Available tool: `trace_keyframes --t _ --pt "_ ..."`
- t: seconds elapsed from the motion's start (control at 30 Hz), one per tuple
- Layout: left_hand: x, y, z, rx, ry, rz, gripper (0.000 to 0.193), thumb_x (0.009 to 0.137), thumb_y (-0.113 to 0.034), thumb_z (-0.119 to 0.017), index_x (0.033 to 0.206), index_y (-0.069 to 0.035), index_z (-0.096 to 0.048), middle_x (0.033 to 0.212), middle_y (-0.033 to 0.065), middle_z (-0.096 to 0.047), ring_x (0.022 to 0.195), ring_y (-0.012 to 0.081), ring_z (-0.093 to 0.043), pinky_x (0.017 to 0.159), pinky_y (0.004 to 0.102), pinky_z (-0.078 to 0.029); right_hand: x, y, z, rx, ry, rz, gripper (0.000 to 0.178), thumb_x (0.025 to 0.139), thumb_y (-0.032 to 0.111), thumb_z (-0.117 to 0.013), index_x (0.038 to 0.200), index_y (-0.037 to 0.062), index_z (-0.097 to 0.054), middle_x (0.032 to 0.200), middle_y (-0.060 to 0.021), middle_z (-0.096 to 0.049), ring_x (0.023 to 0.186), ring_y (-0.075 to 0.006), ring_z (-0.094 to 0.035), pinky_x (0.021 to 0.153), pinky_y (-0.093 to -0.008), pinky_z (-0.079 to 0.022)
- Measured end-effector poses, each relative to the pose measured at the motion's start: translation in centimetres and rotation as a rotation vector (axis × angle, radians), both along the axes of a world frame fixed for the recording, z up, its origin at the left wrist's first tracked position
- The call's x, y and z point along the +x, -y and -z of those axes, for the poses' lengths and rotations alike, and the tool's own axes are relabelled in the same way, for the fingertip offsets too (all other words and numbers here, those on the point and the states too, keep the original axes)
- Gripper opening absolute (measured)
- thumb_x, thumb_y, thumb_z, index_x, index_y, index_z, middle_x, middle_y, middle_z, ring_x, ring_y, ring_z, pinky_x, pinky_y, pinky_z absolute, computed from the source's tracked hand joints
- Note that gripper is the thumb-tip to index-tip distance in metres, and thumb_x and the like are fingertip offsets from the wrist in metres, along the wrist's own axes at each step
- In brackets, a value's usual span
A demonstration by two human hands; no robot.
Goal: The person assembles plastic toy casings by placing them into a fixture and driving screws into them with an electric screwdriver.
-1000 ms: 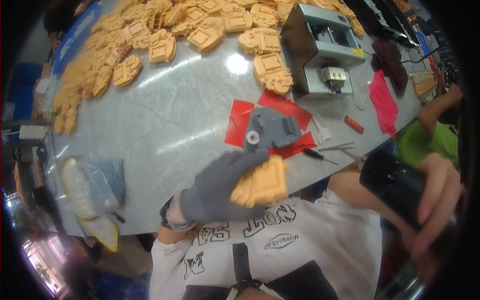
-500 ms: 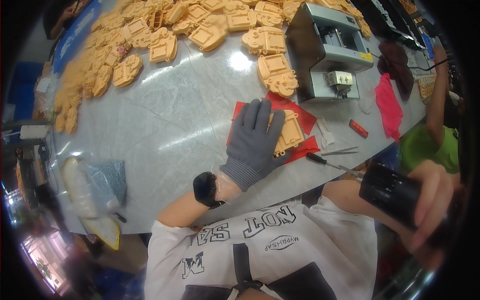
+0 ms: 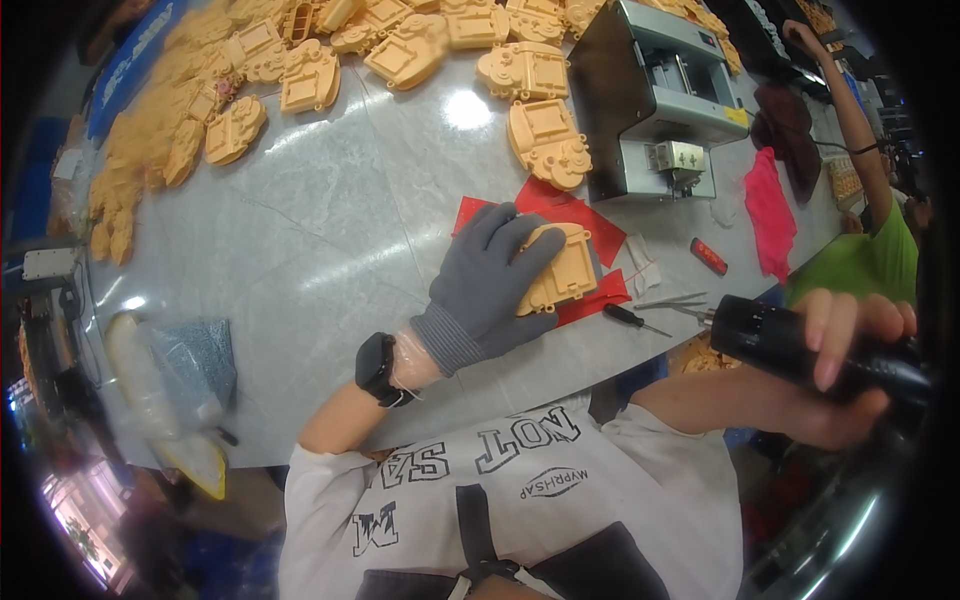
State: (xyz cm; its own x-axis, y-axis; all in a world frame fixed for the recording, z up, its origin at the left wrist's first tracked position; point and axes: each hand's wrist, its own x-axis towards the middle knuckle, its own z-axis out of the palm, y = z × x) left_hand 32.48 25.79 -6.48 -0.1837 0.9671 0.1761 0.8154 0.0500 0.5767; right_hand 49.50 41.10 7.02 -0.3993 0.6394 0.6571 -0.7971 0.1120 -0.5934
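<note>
At the table's near edge, right of its middle, the gloved left hand is clamped on a yellow-orange plastic part: fingers over the far and left sides, thumb along the near side. Part lies recessed face up, left end under the glove, so its long axis is hard to tell. Grey fixture peeks out at its right edge, red tape around.

Bare right hand is off the table's near right edge, wrapped round a black power driver.

Key relation: part is leftward and a bit farther out from the driver, whose long axis runs roughly sideways, tip facing that way but well apart. Left hand is nearer, already touching.

Between them: small screwdriver and tweezers by the near edge. Farther right: red tool, pink cloth. Beyond: grey machine, heap of similar parts along the far edge. A co-worker's arm reaches past the right edge.

Versus half a second ago: driver is higher and more level, its front closer to the table; left fingers more bent. A second ago the part was in the glove near the shirt, fixture bare.
</note>
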Motion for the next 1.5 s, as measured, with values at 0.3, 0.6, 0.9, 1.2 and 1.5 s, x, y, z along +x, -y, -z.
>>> trace_keyframes --t 0.3,0.6,0.9,1.2,1.5 --pt "-0.4 -1.0 -0.7 -0.059 -0.054 0.052 0.080 0.062 -0.034 -0.075 0.128 -0.004 -0.040 0.120 0.0175 -0.045 0.112 0.0350 -0.042 0.101 0.0489 -0.029 -0.1 -1.4 2.6 -0.078 0.205 0.085 0.048 0.081 0.020 -0.058 0.120 -0.0011 -0.042 0.082 -0.0024 -0.045 0.064 -0.0114 -0.046 0.064 -0.0273 -0.033" --pt "1.6 0.8 -2.3 0.178 0.034 -0.057 0.081 0.062 -0.035 -0.075 0.129 -0.005 -0.040 0.132 0.0227 -0.038 0.122 0.0401 -0.037 0.102 0.0531 -0.027 -4.0 -6.3 3.5 0.006 0.266 0.467 0.043 0.076 0.001 -0.052 0.116 -0.0071 -0.040 0.068 -0.0092 -0.052 0.056 -0.0180 -0.051 0.061 -0.0325 -0.043" --pt "1.2 2.8 1.6 0.278 0.235 -0.214 0.070 0.063 -0.024 -0.075 0.121 0.000 -0.046 0.126 0.0272 -0.040 0.111 0.0433 -0.044 0.094 0.0511 -0.035 -6.7 -8.4 5.7 0.002 0.435 0.547 0.038 0.074 -0.003 -0.056 0.110 -0.0091 -0.045 0.065 -0.0095 -0.053 0.051 -0.0159 -0.050 0.056 -0.0300 -0.045" --pt "1.7 2.6 3.1 0.203 0.253 -0.178 0.076 0.064 -0.025 -0.077 0.128 -0.006 -0.040 0.130 0.0241 -0.040 0.118 0.0419 -0.042 0.100 0.0532 -0.032 -4.2 1.1 4.7 0.068 0.281 0.011 0.056 0.073 0.003 -0.058 0.124 0.0048 -0.034 0.068 -0.0055 -0.050 0.051 -0.0173 -0.049 0.059 -0.0340 -0.043" --pt "2.1 3.0 3.6 0.190 0.184 -0.230 0.075 0.064 -0.026 -0.077 0.127 -0.007 -0.041 0.126 0.0200 -0.046 0.117 0.0407 -0.043 0.102 0.0553 -0.027 -3.8 3.0 5.6 0.060 0.395 -0.053 0.055 0.070 -0.004 -0.058 0.118 0.0038 -0.032 0.069 -0.0085 -0.052 0.054 -0.0189 -0.053 0.055 -0.0315 -0.043"
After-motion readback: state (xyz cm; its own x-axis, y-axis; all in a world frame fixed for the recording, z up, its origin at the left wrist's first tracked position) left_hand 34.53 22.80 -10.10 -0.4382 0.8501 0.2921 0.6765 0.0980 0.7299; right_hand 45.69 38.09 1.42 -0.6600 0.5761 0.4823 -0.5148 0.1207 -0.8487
